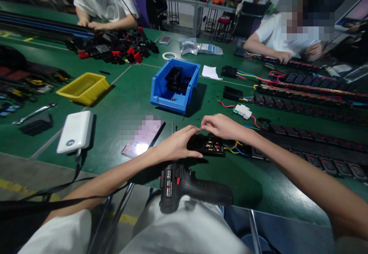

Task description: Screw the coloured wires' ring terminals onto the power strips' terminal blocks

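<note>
Two bare hands over open black box [212,149] with brass terminals, near front edge of green bench [126,97]. Left hand [184,143]: grip wide, thumb apart from fingers, around box's left end. Right hand [220,126]: grip narrow, fingertips pinched together beside left fingertips; contents too small to tell. Coloured wires [235,146] from box's right end towards socket strip [296,148]. Drill [172,189] just nearer, at bench edge. Phone [145,133] to left. Beyond, blue bin [169,102] with black parts [174,77] inside. Farther left, yellow tray [90,93], white power bank [75,129].
</note>
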`<state>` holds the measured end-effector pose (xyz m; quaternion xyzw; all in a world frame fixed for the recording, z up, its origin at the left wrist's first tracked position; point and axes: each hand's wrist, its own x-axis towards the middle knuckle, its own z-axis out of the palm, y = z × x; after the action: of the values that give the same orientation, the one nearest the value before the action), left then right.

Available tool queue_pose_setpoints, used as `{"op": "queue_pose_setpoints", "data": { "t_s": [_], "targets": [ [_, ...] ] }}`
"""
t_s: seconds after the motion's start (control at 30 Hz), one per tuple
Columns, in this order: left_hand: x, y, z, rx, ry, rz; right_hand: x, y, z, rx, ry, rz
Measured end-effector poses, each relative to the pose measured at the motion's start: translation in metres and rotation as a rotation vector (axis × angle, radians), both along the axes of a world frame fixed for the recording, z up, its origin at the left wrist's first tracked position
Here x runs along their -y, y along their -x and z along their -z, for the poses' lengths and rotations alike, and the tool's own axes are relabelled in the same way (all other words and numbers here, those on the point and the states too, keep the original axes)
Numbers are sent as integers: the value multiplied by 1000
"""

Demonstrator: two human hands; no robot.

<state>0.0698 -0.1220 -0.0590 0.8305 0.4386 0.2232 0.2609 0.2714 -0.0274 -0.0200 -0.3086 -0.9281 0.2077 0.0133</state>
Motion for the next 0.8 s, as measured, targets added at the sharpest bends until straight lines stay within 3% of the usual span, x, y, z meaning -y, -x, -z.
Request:
{"op": "queue_pose_setpoints", "data": {
  "t_s": [0.13,0.2,0.27,0.37,0.47,0.8],
  "targets": [
    [6,23,-10,-6,-220,-281,-25,15,10,46,72,28],
    [12,47,-8,-137,-322,-457,-32,23,19,64,82,27],
    [20,75,-1,-318,-302,-552,-35,30,27,73,58,53],
    [35,106,12,-484,-173,-593,-34,37,36,89,26,89],
    [44,119,16,-508,-52,-632,-31,41,40,97,30,81],
    [35,170,14,-635,96,-786,-36,63,47,22,182,-23]
  ]
}}
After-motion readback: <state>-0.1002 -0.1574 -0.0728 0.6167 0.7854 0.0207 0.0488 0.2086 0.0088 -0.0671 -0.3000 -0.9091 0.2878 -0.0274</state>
